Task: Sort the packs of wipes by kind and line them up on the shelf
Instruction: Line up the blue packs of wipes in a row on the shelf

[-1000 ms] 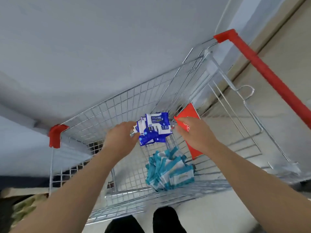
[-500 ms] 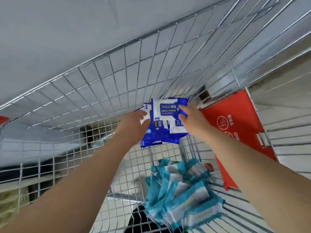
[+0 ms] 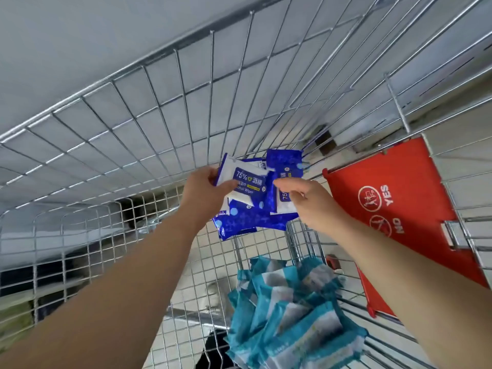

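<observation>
A: why both hands on the blue packs (image 3: 247, 222)?

B: guessing it's to pull one kind out together. left hand (image 3: 202, 193) clamps the bunch's left edge, right hand (image 3: 306, 203) pinches a pack on the right, bunch sits between them, above the teal packs (image 3: 287, 310) lying in the cart (image 3: 143, 66)

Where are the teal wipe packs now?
Head view, lower centre-right: teal packs heaped in the cart, below the dark blue packs, left of the red flap.

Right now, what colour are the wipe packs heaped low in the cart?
The heaped packs are teal with white panels, clearest in the head view.
</observation>
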Demonstrator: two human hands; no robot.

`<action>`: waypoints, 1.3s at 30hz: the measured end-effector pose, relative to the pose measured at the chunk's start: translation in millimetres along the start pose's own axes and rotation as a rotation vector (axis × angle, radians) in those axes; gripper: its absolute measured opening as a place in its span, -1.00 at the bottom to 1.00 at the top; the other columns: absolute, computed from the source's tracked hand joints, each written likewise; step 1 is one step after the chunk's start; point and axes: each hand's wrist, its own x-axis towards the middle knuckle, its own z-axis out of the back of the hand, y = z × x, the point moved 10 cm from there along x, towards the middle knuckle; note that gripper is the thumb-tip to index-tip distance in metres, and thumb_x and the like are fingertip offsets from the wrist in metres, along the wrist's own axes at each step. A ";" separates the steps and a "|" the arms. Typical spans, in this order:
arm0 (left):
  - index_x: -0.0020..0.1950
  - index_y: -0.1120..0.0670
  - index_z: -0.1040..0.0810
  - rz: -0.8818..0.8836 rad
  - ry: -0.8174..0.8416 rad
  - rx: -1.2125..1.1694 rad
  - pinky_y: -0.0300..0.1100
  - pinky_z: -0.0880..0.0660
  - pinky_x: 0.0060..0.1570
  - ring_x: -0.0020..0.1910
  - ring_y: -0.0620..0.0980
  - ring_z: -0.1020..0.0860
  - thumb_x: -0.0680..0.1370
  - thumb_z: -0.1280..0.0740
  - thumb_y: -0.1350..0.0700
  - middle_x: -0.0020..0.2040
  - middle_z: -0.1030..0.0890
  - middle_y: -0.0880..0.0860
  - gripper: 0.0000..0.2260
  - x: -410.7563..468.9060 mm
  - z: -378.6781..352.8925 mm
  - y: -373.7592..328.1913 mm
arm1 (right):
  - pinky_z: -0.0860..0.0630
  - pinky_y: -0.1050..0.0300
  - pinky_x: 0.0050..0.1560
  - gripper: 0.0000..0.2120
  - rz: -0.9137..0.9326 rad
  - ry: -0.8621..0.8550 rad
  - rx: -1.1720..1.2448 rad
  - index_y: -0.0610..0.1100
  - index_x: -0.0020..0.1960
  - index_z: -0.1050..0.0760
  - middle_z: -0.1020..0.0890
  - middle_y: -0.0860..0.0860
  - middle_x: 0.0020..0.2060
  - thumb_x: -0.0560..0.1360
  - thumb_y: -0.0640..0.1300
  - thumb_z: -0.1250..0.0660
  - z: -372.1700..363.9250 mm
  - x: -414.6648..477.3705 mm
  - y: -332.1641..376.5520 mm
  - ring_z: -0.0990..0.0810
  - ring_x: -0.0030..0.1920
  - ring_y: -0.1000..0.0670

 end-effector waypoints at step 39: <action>0.34 0.09 -0.37 0.124 0.063 -0.049 0.03 -0.61 -0.02 0.05 0.06 -0.61 0.54 -0.36 0.22 0.16 -0.58 0.06 -0.61 -14.1 37.9 55.9 | -0.63 0.09 -0.17 -0.43 -0.158 -0.334 0.185 -0.05 0.11 -0.29 -0.58 -0.05 0.08 0.29 -0.17 -0.58 -8.9 3.9 -17.5 -0.63 0.01 -0.02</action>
